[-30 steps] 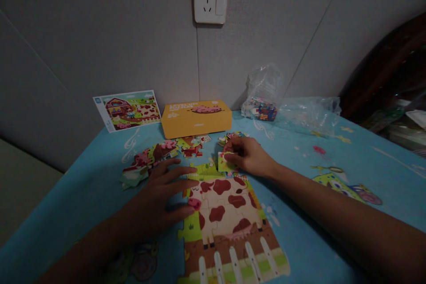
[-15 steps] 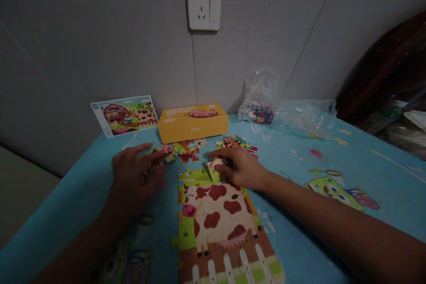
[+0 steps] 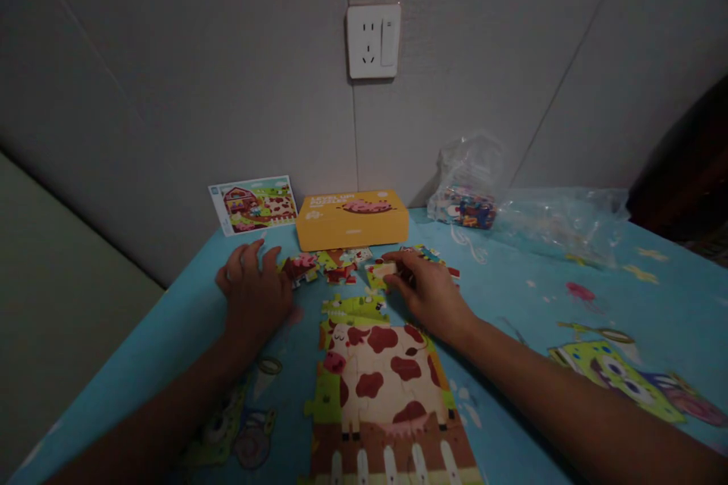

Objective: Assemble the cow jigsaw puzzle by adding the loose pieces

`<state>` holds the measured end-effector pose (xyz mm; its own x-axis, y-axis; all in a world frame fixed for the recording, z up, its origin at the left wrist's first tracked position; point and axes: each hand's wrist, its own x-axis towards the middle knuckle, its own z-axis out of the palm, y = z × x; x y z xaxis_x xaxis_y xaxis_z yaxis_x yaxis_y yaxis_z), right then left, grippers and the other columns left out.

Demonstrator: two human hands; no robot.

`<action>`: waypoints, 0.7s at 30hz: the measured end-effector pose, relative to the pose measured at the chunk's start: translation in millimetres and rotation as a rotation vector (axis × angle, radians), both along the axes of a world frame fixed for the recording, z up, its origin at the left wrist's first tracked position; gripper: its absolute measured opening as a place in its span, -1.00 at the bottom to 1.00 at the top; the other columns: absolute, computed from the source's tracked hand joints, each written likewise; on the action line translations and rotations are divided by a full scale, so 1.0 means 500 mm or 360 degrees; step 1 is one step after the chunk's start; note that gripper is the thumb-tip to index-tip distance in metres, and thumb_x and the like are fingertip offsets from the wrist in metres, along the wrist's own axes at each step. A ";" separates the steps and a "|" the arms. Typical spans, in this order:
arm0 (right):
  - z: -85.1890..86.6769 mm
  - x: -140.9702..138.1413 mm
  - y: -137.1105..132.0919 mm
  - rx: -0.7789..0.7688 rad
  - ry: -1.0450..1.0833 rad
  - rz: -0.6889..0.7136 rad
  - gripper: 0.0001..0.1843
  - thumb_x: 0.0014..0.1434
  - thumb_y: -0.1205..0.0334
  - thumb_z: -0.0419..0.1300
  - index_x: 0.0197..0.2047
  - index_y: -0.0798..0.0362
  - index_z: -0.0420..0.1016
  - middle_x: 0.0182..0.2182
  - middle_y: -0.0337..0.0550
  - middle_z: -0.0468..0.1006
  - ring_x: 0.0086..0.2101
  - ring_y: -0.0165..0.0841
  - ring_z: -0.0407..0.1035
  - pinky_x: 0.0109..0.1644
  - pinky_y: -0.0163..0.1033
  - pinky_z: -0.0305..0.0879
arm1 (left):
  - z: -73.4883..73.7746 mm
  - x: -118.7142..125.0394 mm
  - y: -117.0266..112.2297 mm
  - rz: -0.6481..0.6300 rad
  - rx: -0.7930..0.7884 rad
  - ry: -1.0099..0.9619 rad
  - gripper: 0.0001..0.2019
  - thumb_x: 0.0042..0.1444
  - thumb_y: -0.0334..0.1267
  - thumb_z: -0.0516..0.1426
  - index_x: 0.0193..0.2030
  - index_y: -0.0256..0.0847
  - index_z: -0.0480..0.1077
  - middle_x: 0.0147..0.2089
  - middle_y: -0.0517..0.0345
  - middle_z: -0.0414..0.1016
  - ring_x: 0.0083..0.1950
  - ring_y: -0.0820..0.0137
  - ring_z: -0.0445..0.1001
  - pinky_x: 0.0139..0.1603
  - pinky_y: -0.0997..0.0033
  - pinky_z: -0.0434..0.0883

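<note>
Right hand (image 3: 429,293): fingers closed on a pale jigsaw piece (image 3: 382,270), just above the top edge of the cow jigsaw puzzle (image 3: 387,383). Left hand (image 3: 254,297): empty, fingers spread, palm down on the bench (image 3: 642,295), just beside the loose pieces (image 3: 335,265). Puzzle: assembled sections lying flat on the blue printed bench cover, between and below both hands. Behind: yellow puzzle box (image 3: 351,220); farm picture card (image 3: 253,205) left of it; clear plastic bag (image 3: 469,186) with more pieces to the right; wall socket (image 3: 373,41) above.
</note>
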<state>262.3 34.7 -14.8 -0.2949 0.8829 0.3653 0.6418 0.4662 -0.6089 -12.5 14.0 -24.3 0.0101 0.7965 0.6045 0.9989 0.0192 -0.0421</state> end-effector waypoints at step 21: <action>0.002 -0.007 0.015 0.0004 -0.0188 -0.0026 -0.83 0.26 0.23 0.12 -0.19 0.05 0.52 -0.36 -0.12 0.58 -0.35 -0.27 0.41 -0.26 -0.25 0.19 | 0.000 -0.063 0.036 -0.0585 -0.0399 -0.0315 -0.56 0.17 0.03 0.14 0.12 -0.13 0.39 0.08 -0.02 0.51 0.14 0.05 0.34 0.17 -0.02 0.20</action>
<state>258.6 42.1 -13.7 -0.3215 0.8872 0.3310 0.7165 0.4564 -0.5276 -44.2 31.9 -24.1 0.2220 0.8833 0.4130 0.9270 -0.3225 0.1914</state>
